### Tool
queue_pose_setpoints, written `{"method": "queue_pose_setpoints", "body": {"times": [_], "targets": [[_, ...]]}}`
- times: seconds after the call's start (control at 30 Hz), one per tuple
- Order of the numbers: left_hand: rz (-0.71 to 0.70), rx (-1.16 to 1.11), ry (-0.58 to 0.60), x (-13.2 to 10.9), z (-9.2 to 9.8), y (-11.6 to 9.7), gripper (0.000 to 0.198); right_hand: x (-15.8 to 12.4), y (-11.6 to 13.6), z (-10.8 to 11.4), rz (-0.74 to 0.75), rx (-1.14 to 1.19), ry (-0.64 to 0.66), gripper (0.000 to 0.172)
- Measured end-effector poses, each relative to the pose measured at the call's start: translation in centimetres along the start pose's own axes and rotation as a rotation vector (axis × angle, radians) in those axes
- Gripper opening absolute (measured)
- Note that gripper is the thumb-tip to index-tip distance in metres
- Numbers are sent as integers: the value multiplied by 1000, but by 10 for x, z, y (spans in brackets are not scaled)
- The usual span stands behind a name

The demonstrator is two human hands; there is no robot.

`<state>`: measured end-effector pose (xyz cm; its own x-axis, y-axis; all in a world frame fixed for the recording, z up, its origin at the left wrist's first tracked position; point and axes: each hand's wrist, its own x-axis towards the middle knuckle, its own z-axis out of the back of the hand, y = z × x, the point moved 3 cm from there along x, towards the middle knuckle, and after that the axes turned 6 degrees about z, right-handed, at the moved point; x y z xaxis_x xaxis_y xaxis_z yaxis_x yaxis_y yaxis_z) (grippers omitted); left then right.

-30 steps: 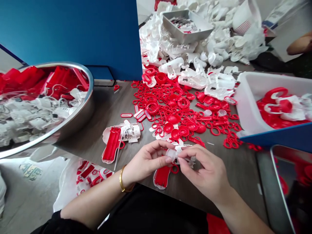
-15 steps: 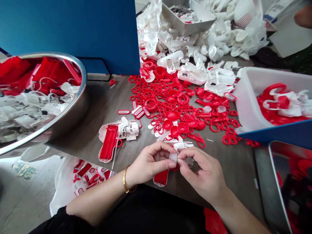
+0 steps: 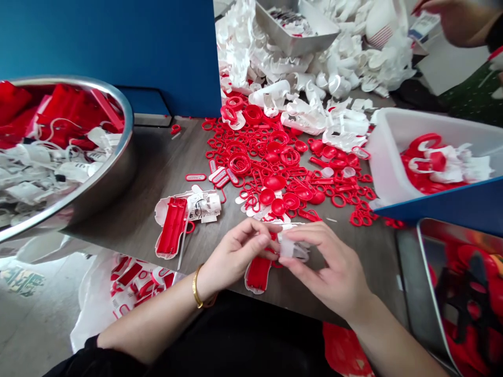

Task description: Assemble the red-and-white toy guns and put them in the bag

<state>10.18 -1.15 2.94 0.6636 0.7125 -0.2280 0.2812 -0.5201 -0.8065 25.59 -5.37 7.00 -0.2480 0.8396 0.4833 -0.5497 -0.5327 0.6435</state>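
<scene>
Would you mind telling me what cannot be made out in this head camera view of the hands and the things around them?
In the head view:
The small translucent white plastic piece: its full shape is hidden by the left hand and right hand.
The red plastic casing: its upper end is hidden by the hands.
The silver metal tray: cut off by the top edge; contents too small.
The co-worker's hand: cut off by the top edge; anything held is unclear.

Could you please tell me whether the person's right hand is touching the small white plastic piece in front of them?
Touching: the head view shows the right hand pinching the white plastic piece.
</scene>
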Motion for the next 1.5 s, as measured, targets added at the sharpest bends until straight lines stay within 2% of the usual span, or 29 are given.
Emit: {"method": "queue_pose_setpoints", "body": {"times": [0.1,0.23,0.37,0.47,0.53,0.63,0.7,0.73,0.83,0.9,0.93,1.03,1.07,1.1,1.17,1.23,1.3,1.37,1.43,1.5], "targets": [[17,197,-14,0,1,-4,15,0,3,-2,62,-28,12,33],[-80,343,-24,4,-1,-8,12,-2,0,-3,63,12,-3,32],[-313,521,-107,8,-10,-10,6,-6,-5,1,-38,64,-25,26],[-562,693,-183,10,-20,-9,5,-5,-4,12,-113,-73,-65,30],[-701,787,-217,9,-26,-8,5,-2,-4,20,-232,-107,-9,18],[-826,845,-237,4,-34,-4,5,0,-5,27,-400,-36,193,7],[-868,882,-192,-4,-39,1,5,0,-7,31,-378,-73,222,6],[-883,916,-133,-8,-41,6,5,-1,-9,33,-334,-122,208,6],[-855,1100,144,-20,-44,21,5,-9,-19,32,-161,-282,190,8],[-760,1260,244,-19,-40,27,7,-16,-25,26,-31,-334,256,12],[-701,1331,225,-15,-36,25,17,-19,-27,23,39,-352,292,14],[-552,1511,20,7,-24,11,71,-22,-27,16,243,-427,376,17],[-523,1578,-26,15,-23,7,81,-21,-25,15,298,-460,392,17],[-497,1653,-35,23,-23,4,81,-19,-24,14,342,-490,403,18],[-448,1797,11,34,-24,2,64,-17,-23,12,391,-536,403,20],[-407,1874,37,38,-25,4,52,-22,-24,9,397,-545,371,20],[-388,1885,2,36,-24,7,51,-34,-28,4,351,-495,291,15],[-384,1862,-31,32,-23,9,54,-50,-33,0,227,-404,156,12],[-380,1831,-47,28,-21,12,54,-65,-38,-3,70,-321,7,17],[-385,1809,-59,26,-20,13,54,-75,-38,-5,-15,-274,-65,19]]}}
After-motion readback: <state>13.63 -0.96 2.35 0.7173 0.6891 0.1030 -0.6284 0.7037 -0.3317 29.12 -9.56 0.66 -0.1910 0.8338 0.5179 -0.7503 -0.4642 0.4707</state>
